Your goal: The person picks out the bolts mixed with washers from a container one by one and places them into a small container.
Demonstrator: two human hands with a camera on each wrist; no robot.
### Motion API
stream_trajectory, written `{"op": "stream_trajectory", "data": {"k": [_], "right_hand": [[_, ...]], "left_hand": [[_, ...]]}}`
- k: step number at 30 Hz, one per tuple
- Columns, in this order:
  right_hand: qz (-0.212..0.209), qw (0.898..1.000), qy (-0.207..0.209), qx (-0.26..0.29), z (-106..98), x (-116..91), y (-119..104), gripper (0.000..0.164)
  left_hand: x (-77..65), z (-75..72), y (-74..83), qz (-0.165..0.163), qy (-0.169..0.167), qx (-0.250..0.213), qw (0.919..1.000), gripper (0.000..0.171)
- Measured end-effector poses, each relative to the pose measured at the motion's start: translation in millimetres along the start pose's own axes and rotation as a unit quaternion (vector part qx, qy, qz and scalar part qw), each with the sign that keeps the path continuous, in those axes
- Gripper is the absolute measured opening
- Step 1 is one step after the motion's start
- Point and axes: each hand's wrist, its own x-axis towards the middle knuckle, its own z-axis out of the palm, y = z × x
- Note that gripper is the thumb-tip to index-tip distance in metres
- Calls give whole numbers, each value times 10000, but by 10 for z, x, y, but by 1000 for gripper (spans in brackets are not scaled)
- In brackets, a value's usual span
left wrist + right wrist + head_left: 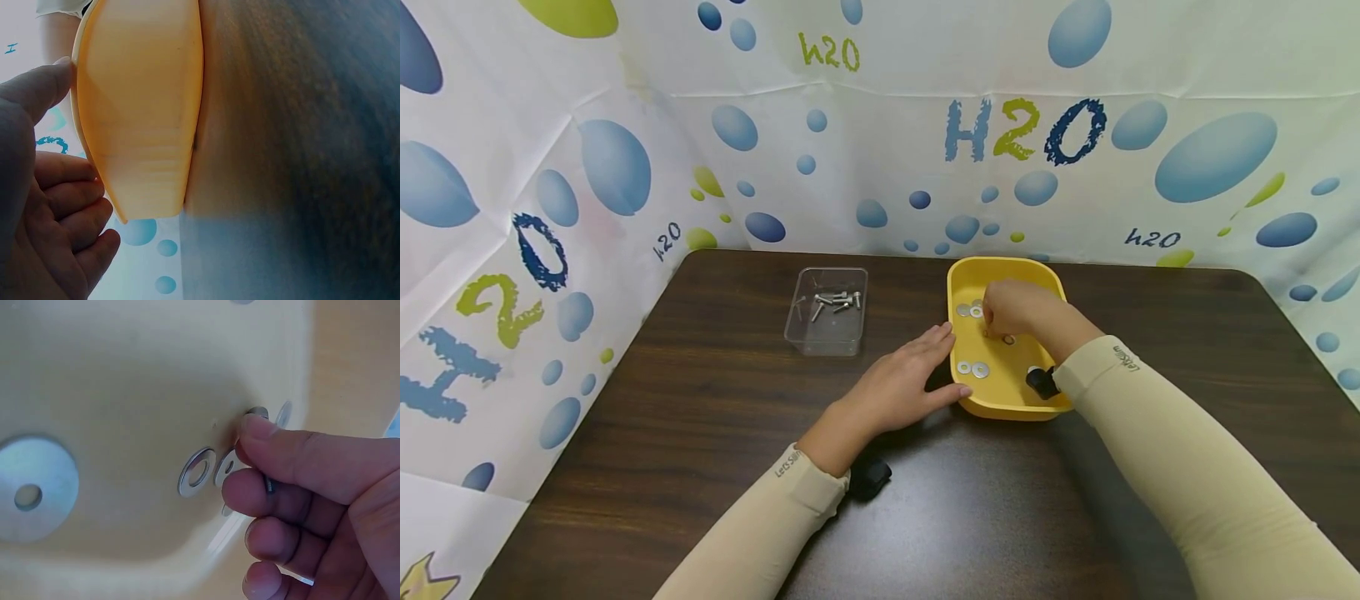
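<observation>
My left hand (898, 383) rests against the near left side of a yellow plastic bin (1015, 410), fingers extended along its wall and thumb at the rim. In the left wrist view the thumb and fingertips (103, 190) touch the rim of the bin. My right hand (1018, 308) reaches down inside the bin, fingers curled. In the right wrist view its thumb and forefinger pinch a metal washer (257, 412), mostly hidden by the thumb. Close by its fingertips lies a ring-shaped washer (197, 472), and farther off a large flat washer (39, 487).
A clear plastic box (825, 342) with several metal bolts (838, 300) stands left of the bin on the dark wooden table (700, 400). Inside the bin lie more washers (981, 369). A printed white sheet (895, 150) hangs behind the table.
</observation>
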Motion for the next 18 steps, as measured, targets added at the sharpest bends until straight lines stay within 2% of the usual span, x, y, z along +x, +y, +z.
{"op": "stream_trajectory", "data": {"k": [11,14,18], "right_hand": [[51,9987,-204,-464,-1,34,-61,11],[-19,9990,-174,-419,2,37,-50,11],[-299,9995,0,-66,-4,21,-18,9]], "left_hand": [[5,4,-5,-24,-21,-18,10000,82],[6,4,-5,-24,-11,-19,10000,82],[4,0,1,-27,-26,-24,10000,82]]}}
